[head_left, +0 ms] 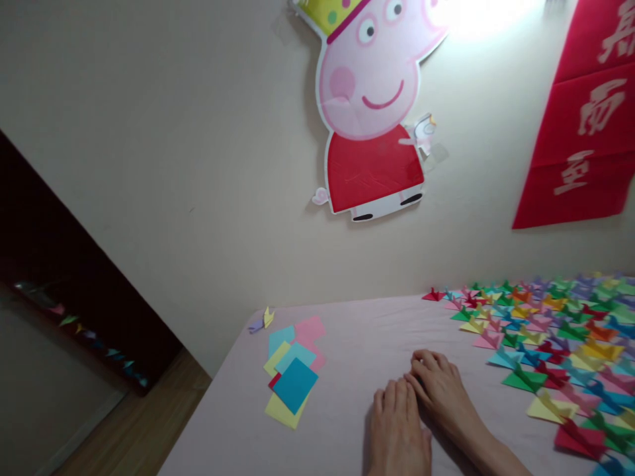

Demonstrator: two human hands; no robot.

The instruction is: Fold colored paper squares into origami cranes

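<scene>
My left hand [397, 430] lies palm down on the pink table [357, 344], fingers together and flat. My right hand [444, 390] rests just right of it, palm down with fingers slightly bent, its fingertips touching the left hand's fingers. No paper shows under either hand. A loose pile of square coloured paper sheets [294, 373], with a blue one on top, lies to the left of the hands. Rows of folded paper cranes [550, 350] in many colours cover the table to the right.
Two small folded pieces, yellow and lilac [262, 320], sit at the table's far left corner. A cartoon pig cut-out [370, 112] and a red banner [585, 119] hang on the wall behind. Wooden floor [143, 423] and a dark opening [59, 277] lie to the left.
</scene>
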